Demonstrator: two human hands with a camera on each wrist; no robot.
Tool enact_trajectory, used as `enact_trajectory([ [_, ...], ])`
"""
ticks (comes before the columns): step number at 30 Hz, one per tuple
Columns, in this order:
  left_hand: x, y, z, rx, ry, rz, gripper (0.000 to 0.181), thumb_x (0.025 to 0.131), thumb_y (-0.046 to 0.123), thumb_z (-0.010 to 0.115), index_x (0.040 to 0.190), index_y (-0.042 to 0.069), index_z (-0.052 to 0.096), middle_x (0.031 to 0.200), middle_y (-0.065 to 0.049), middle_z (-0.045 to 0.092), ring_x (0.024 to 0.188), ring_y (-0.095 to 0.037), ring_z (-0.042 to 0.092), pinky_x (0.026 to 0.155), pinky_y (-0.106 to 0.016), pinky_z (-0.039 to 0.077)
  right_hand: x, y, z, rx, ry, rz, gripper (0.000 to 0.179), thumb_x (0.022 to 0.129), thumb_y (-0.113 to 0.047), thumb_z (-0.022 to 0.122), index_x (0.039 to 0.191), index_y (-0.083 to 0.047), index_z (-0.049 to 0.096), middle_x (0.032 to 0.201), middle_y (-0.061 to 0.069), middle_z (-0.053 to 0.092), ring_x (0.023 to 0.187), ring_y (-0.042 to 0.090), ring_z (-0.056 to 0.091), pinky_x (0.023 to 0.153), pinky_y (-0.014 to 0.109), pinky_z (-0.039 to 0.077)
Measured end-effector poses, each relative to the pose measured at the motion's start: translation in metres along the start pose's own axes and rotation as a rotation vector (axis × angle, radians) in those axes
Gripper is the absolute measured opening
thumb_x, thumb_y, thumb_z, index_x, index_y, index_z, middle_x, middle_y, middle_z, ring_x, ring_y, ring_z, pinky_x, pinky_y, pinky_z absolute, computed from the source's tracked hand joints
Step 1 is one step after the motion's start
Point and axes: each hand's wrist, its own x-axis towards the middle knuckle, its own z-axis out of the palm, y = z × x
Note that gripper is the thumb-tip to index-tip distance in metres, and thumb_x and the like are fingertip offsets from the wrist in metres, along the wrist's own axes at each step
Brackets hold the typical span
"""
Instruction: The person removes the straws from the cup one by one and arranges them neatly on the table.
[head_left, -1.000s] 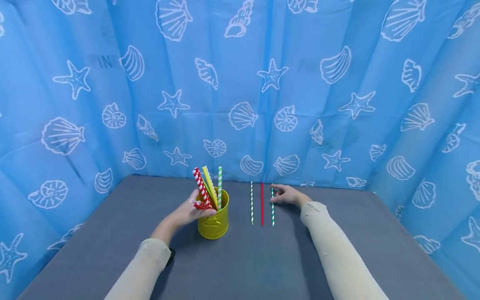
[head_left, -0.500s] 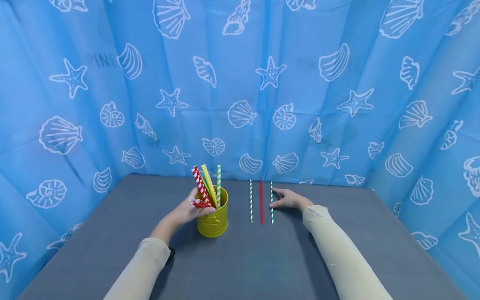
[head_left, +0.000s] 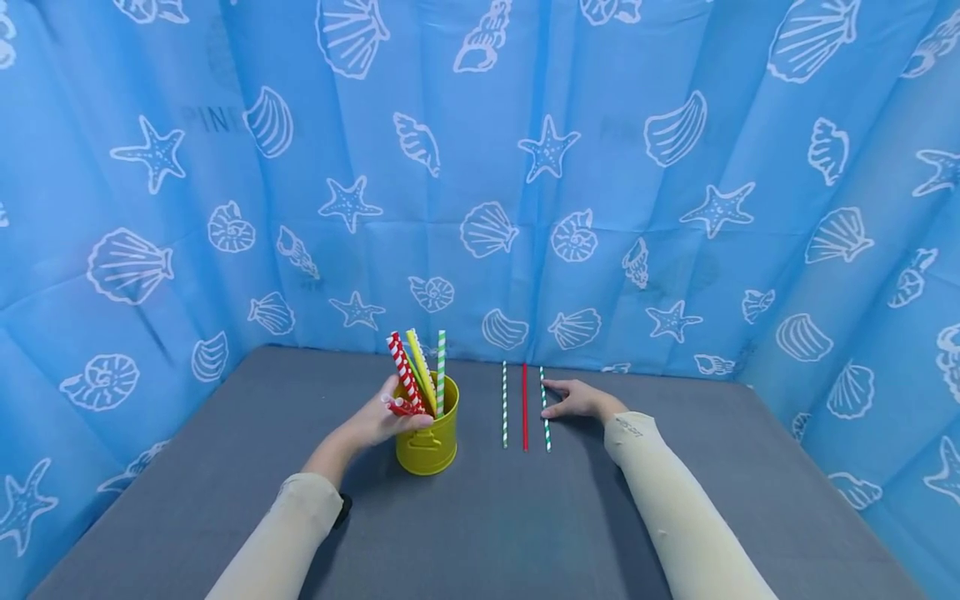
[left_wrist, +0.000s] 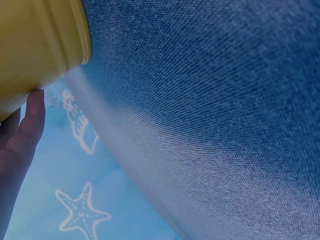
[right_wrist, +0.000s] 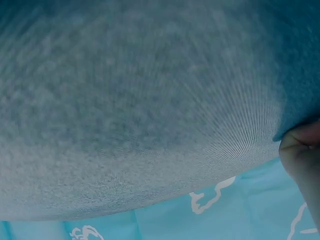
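My left hand [head_left: 372,423] holds a small yellow bucket [head_left: 427,450] from its left side, thumb across the front near the rim. Paper straws stand in the bucket: red-and-white striped ones [head_left: 403,367], yellow ones [head_left: 422,367] and a green-and-white striped one [head_left: 441,367]. To the right, three straws lie side by side: a green-and-white one [head_left: 505,408], a plain red one [head_left: 525,408] and another green-and-white one [head_left: 547,432]. At the right edge of that last straw are the index fingertip and thumb tip of my right hand [head_left: 581,400], spread apart. The straw leans slightly, top toward the red one.
A grey cloth-covered table [head_left: 465,533] lies under everything. Behind it and along both sides hangs a blue curtain [head_left: 487,292] with white shell and starfish prints, close beyond the straws' far ends.
My right fingers have drawn back from over the rightmost straw to its right edge. Its far end has shifted slightly left, so it now leans. The left hand and bucket have stayed put.
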Motion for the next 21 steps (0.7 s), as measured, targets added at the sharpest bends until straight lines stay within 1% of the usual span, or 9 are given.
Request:
enact_trajectory([
  [3, 0.0, -0.001, 0.001, -0.013, 0.006, -0.017, 0.078, 0.089, 0.024, 0.072, 0.145, 0.012, 0.019, 0.134, -0.016, 0.042, 0.121, -0.033, 0.043, 0.104, -0.054, 0.037, -0.001, -0.002, 0.0, -0.013, -0.002, 0.01, 0.077, 0.088, -0.024, 0.073, 0.149, -0.001, 0.032, 0.146, 0.035, 0.031, 0.133, 0.047, 0.034, 0.105, 0.053, 0.036],
  [6, 0.0, -0.002, 0.001, -0.014, 0.009, -0.022, 0.079, 0.088, 0.024, 0.073, 0.146, 0.013, 0.019, 0.134, -0.016, 0.042, 0.121, -0.033, 0.044, 0.104, -0.053, 0.037, 0.0, -0.001, 0.0, 0.019, -0.006, 0.025, 0.08, 0.087, -0.028, 0.074, 0.151, -0.004, 0.032, 0.149, 0.032, 0.03, 0.135, 0.046, 0.033, 0.107, 0.053, 0.033],
  [9, 0.0, -0.001, 0.0, -0.009, 0.008, -0.022, 0.08, 0.088, 0.024, 0.072, 0.146, 0.013, 0.019, 0.134, -0.016, 0.042, 0.121, -0.033, 0.043, 0.104, -0.054, 0.037, 0.003, 0.004, -0.001, 0.049, -0.011, 0.024, 0.086, 0.084, -0.037, 0.076, 0.151, -0.007, 0.032, 0.151, 0.029, 0.029, 0.136, 0.046, 0.032, 0.107, 0.053, 0.032],
  [10, 0.0, -0.001, 0.0, -0.007, 0.007, -0.023, 0.08, 0.088, 0.024, 0.072, 0.146, 0.013, 0.018, 0.134, -0.016, 0.042, 0.121, -0.033, 0.043, 0.104, -0.054, 0.037, 0.003, 0.007, -0.002, 0.043, -0.014, 0.006, 0.088, 0.083, -0.041, 0.076, 0.151, -0.009, 0.033, 0.15, 0.029, 0.03, 0.135, 0.046, 0.033, 0.106, 0.053, 0.034],
  [13, 0.001, -0.001, -0.001, 0.0, 0.002, -0.025, 0.08, 0.089, 0.025, 0.071, 0.146, 0.013, 0.017, 0.136, -0.017, 0.04, 0.122, -0.034, 0.042, 0.104, -0.055, 0.036, 0.005, 0.01, -0.003, 0.054, -0.017, 0.0, 0.091, 0.081, -0.046, 0.076, 0.151, -0.009, 0.033, 0.15, 0.03, 0.03, 0.135, 0.046, 0.032, 0.106, 0.054, 0.034],
  [16, 0.001, 0.0, 0.0, -0.003, 0.011, -0.04, 0.08, 0.088, 0.026, 0.072, 0.146, 0.014, 0.018, 0.136, -0.016, 0.04, 0.123, -0.034, 0.041, 0.105, -0.055, 0.035, 0.003, 0.008, -0.002, 0.085, -0.008, 0.016, 0.088, 0.083, -0.042, 0.075, 0.152, -0.007, 0.032, 0.15, 0.03, 0.029, 0.137, 0.045, 0.03, 0.108, 0.054, 0.031],
  [17, 0.001, 0.0, 0.0, -0.005, 0.012, -0.04, 0.08, 0.088, 0.026, 0.072, 0.146, 0.014, 0.018, 0.137, -0.016, 0.04, 0.123, -0.034, 0.041, 0.105, -0.056, 0.035, 0.002, 0.005, -0.002, 0.104, -0.004, 0.035, 0.086, 0.085, -0.037, 0.075, 0.152, -0.005, 0.03, 0.151, 0.03, 0.027, 0.138, 0.045, 0.028, 0.109, 0.055, 0.029],
  [21, 0.002, -0.001, 0.001, -0.015, 0.012, -0.038, 0.079, 0.089, 0.025, 0.072, 0.146, 0.013, 0.018, 0.137, -0.016, 0.04, 0.123, -0.033, 0.042, 0.105, -0.055, 0.035, -0.002, 0.0, 0.001, 0.104, 0.01, 0.052, 0.082, 0.089, -0.029, 0.072, 0.152, -0.002, 0.027, 0.151, 0.031, 0.027, 0.138, 0.045, 0.028, 0.109, 0.054, 0.029],
])
